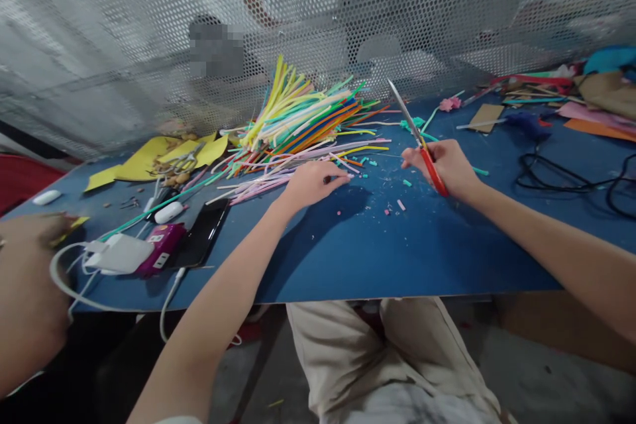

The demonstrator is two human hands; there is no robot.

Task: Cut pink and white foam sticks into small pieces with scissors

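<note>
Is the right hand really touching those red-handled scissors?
Touching. The head view shows the right hand holding the red-handled scissors by the handle, with the blades sticking out beyond it.

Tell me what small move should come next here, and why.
Perhaps turn the scissors so their blades come toward the left hand: the right hand holds them with the blades pointing away from it, while the left fingers are bunched beside lilac strips and small bits lie between the hands. Whether those fingers hold anything is unclear.
</note>
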